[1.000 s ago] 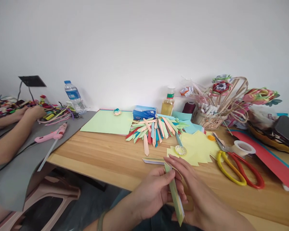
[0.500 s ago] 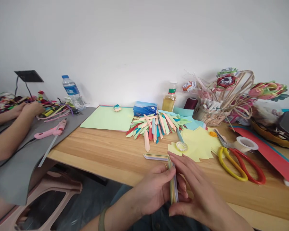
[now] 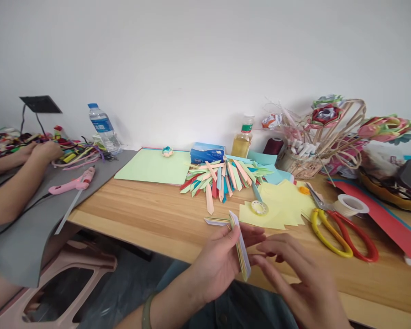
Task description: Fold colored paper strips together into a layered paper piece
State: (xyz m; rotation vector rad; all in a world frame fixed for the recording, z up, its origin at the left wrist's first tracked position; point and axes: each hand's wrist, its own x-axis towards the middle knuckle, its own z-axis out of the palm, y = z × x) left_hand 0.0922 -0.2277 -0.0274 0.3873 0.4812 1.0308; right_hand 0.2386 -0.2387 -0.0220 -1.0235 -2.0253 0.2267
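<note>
My left hand grips a stack of folded paper strips, pale yellow, green and lilac along the edges, tilted upright between thumb and fingers. My right hand is just to the right of the stack, fingers apart and slightly bent, with nothing visible in it. Its fingertips come close to the left hand's fingers; whether they touch, I cannot tell. Behind the left thumb, another small bundle of folded strips lies on the table. Beyond it spreads a pile of coloured folded paper strips.
Yellow paper sheets carry a tape roll. Scissors with yellow and red handles lie at right, near a white ribbon spool. A glue bottle stands behind. A co-worker's arms and a pink glue gun are at left.
My right hand has drawn away from the stack to the right and lower. The stack, still in my left hand, has tipped so its top leans left.
</note>
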